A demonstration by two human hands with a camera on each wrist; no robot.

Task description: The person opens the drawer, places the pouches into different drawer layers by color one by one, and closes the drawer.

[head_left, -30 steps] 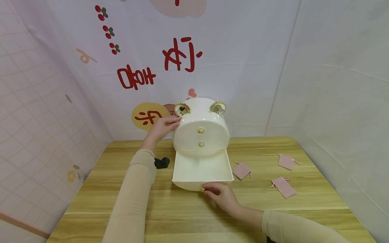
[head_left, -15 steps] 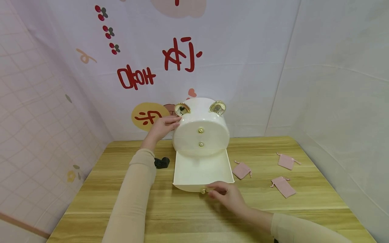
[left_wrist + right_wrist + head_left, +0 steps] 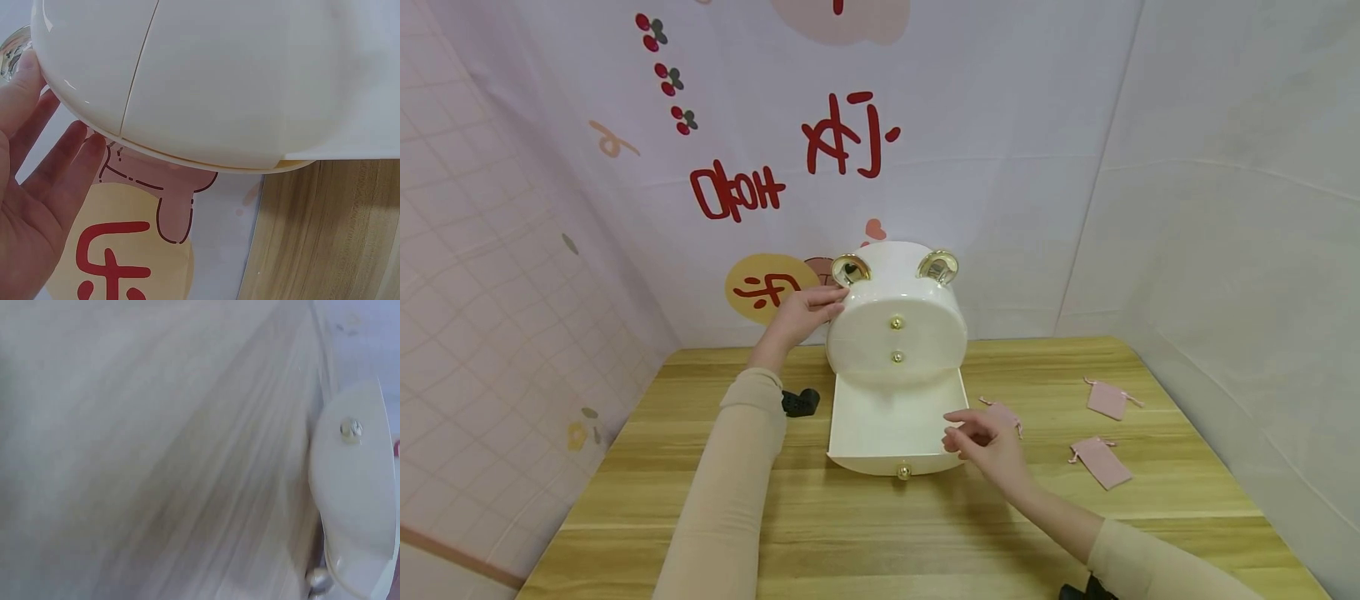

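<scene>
Left hand (image 3: pixel 801 317): fingers slightly apart, nearly straight, tips touching the side of the glossy white rounded plastic cabinet (image 3: pixel 868 329); thumb near a shiny gold ear-shaped ornament (image 3: pixel 852 269), just above the fingertips. Second gold ear (image 3: pixel 937 267) sat further right of those fingers.

Right hand (image 3: pixel 988 450): thumb and fingers apart, loosely bent, holding nothing, at the right front corner of the pulled-out white plastic drawer (image 3: pixel 887 417); couldn't tell if they touched its edge. Drawer's round gold knob (image 3: pixel 904 472) was left of and below the right fingertips, well clear.

One pink drawstring cloth pouch (image 3: pixel 1006 415) lay just behind the right fingers, partly covered; two more pink pouches (image 3: pixel 1107 400) (image 3: pixel 1101 462) lay right of them on the wood-grain table (image 3: pixel 850 542). Black object (image 3: pixel 803 402) lay below the left fingers, beside the forearm.
</scene>
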